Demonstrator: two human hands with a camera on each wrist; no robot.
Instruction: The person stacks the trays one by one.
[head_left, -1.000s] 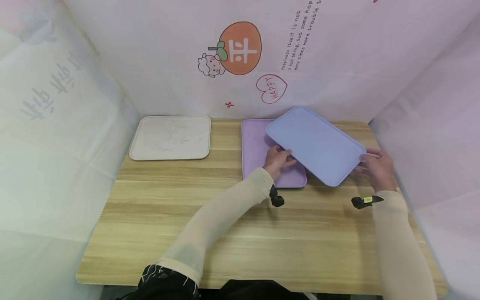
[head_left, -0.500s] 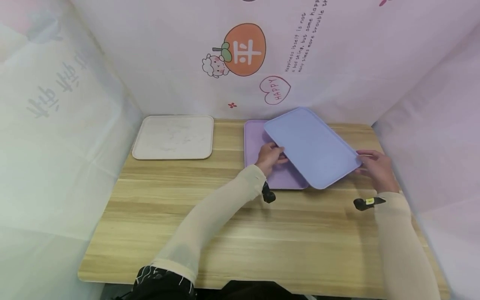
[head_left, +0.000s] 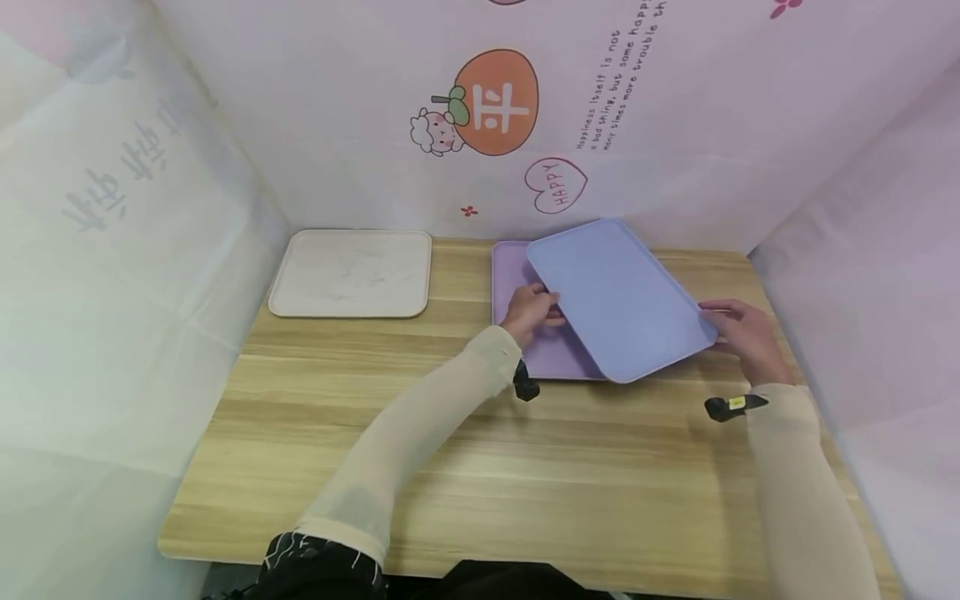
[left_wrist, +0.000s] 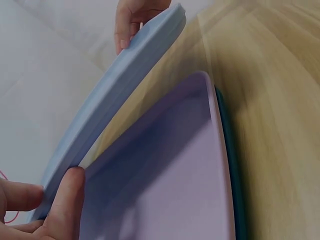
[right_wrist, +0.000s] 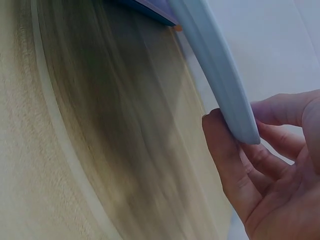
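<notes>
A light blue rectangular tray (head_left: 622, 304) is held at a slant over a purple tray (head_left: 551, 358), covering much of it. My left hand (head_left: 529, 312) pinches the blue tray's left edge between thumb and fingers. At its right corner, my right hand (head_left: 750, 337) grips the rim, thumb on one face and fingers beneath. In the left wrist view the blue tray (left_wrist: 112, 95) is raised clear of the purple tray's raised rim (left_wrist: 207, 95), and a dark teal edge (left_wrist: 230, 150) shows directly under the purple tray.
A white marbled tray (head_left: 352, 275) lies at the back left of the wooden table (head_left: 480, 467). Printed white sheeting (head_left: 345, 125) walls the table at the back and both sides. A small black wrist camera (head_left: 726, 408) sits on the right sleeve.
Both hands have shifted slightly left with the blue tray. It has turned a little, its near corner swinging left over the purple tray. The head view has also shifted slightly.
</notes>
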